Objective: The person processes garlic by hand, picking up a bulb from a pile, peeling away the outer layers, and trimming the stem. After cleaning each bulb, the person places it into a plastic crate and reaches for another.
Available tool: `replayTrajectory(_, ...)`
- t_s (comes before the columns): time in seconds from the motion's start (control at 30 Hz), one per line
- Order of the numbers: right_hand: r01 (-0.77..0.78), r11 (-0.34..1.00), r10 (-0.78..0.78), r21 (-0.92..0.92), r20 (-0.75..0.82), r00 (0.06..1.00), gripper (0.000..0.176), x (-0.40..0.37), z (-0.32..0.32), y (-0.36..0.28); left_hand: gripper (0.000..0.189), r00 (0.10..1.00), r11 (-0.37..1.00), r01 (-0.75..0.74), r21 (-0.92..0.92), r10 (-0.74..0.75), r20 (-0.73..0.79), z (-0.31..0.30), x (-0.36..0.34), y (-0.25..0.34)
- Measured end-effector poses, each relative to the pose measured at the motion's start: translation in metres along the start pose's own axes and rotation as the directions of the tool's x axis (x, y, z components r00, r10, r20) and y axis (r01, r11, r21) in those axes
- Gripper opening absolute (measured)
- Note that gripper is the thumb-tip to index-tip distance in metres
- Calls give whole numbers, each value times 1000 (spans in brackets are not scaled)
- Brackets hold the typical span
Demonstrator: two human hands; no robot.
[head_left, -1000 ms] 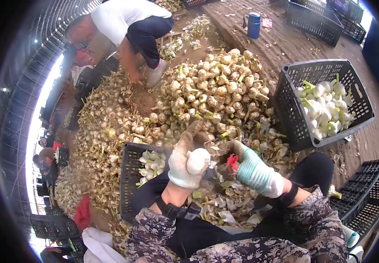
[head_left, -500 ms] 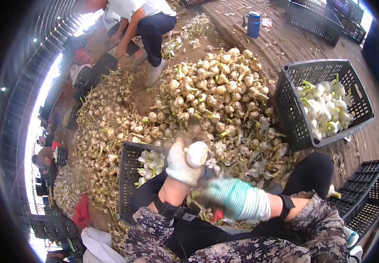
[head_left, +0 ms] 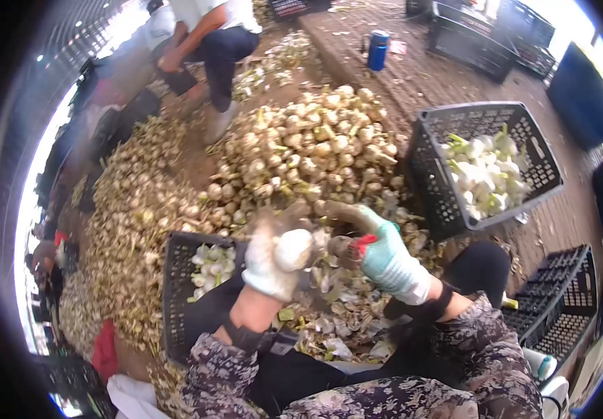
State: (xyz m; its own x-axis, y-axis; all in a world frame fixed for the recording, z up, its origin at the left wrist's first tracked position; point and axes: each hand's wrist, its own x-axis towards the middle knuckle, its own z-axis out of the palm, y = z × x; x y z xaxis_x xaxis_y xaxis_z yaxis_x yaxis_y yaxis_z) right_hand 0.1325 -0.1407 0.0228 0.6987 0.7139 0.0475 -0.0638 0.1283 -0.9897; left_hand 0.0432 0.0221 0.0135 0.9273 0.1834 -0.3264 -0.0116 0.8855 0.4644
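My left hand (head_left: 271, 262), in a whitish glove with dirty fingers, is closed around a peeled white garlic bulb (head_left: 293, 250). Just to its right is my right hand (head_left: 388, 258), in a green and white glove, fingers curved toward the bulb but apart from it. A small red object (head_left: 365, 242) shows in its grip; its kind and far end are blurred. Beyond both hands rises a heap of untrimmed garlic bulbs (head_left: 308, 140). Loose skins (head_left: 336, 314) lie below them, between my legs.
A black crate (head_left: 441, 202) of cleaned garlic stands at the right, a smaller one (head_left: 175, 293) by my left leg. Stacked crates (head_left: 553, 307) sit at the lower right. A blue flask (head_left: 377, 52) stands on the boards. Another person (head_left: 221, 56) bends at the upper left.
My right hand has moved up and away from my lap, to beside the bulb. The left hand still holds the bulb. The view has shifted slightly to the right.
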Motion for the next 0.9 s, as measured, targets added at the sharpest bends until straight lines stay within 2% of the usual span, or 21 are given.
replayTrajectory(0.03, 166, 979, -170, -117, -24, 985, 44, 1, 6, 4, 54, 1000, 999, 20, -38, -20, -3, 1, 4, 0)
replayTrajectory(0.13, 243, 959, -239, -146, 44, 970, 42, -3, 14, 1, 51, 993, 999, 31, 31, -27, -118, 12, -2, -7)
replayTrajectory(0.2, 336, 868, -322, -365, 99, 941, 38, -2, 13, -4, 50, 983, 999, 15, 39, -7, -184, 22, -3, -10)
replayTrajectory(0.27, 392, 818, -381, -420, 114, 917, 37, -3, 20, -9, 50, 931, 990, 72, -124, -111, -347, 33, 0, -7)
replayTrajectory(0.3, 440, 763, -434, -473, 129, 892, 36, -5, 23, -12, 50, 932, 990, 69, -123, -108, -345, 20, 2, -6)
replayTrajectory(0.33, 486, 769, -444, -415, 201, 873, 36, -10, 25, -14, 53, 977, 997, 52, -55, -62, -206, -5, 6, -4)
replayTrajectory(0.37, 511, 808, -393, -293, 377, 839, 40, -20, 28, -9, 55, 998, 1000, 22, 13, -22, -57, -12, 5, 3)
replayTrajectory(0.4, 571, 754, -413, -325, 441, 797, 38, -31, 36, -7, 58, 994, 978, 93, -184, -81, 72, -18, 2, 9)
replayTrajectory(0.43, 625, 697, -424, -350, 502, 754, 37, -39, 43, -8, 56, 995, 992, 19, -121, -30, -91, -11, 1, 12)
replayTrajectory(0.47, 515, 774, -321, -369, 474, 820, 31, -35, 35, -16, 51, 988, 999, -26, -34, 20, -156, -4, 0, 9)
replayTrajectory(0.5, 401, 892, -364, -210, 194, 911, 25, -28, 33, 4, 47, 974, 997, -63, 53, 73, -214, 4, -1, 6)
replayTrajectory(0.53, 207, 971, -202, -122, 54, 978, 30, -21, 31, -3, 46, 976, 996, -49, -75, 31, -216, 10, -4, 7)
replayTrajectory(0.57, 16, 1000, -17, -8, -70, 997, 35, -13, 29, -10, 46, 977, 996, -47, -80, 29, -212, 11, -4, 5)
replayTrajectory(0.6, 248, 930, -285, -270, -103, 953, 37, -8, 30, -9, 47, 983, 997, -34, -63, 22, -180, 13, -4, 1)
replayTrajectory(0.63, 247, 929, -284, -275, -103, 953, 37, -7, 30, -7, 48, 989, 999, -21, -43, 14, -149, 14, -4, -2)
replayTrajectory(0.67, 309, 892, -338, -329, -33, 941, 39, -6, 31, -4, 48, 1000, 999, 5, -44, -5, -19, 9, -5, -4)
replayTrajectory(0.7, 373, 848, -388, -377, 38, 921, 40, -5, 30, -3, 48, 1000, 999, 7, -44, -8, -15, 9, -5, -5)
replayTrajectory(0.77, 362, 823, -384, -438, 41, 922, 40, -6, 28, -11, 49, 979, 990, 115, -79, -126, -161, 13, -7, -5)
replayTrajectory(0.8, 394, 739, -420, -547, 83, 904, 38, -7, 29, -11, 50, 999, 999, 39, -35, -39, 6, 16, -10, -5)
replayTrajectory(0.83, 428, 632, -465, -646, 125, 877, 36, -5, 30, -13, 53, 998, 997, 16, -76, -20, -61, 6, -2, -8)
replayTrajectory(0.9, 416, 690, -454, -592, 93, 886, 33, -8, 32, -13, 52, 998, 1000, -13, -22, 12, -60, -16, 3, -9)
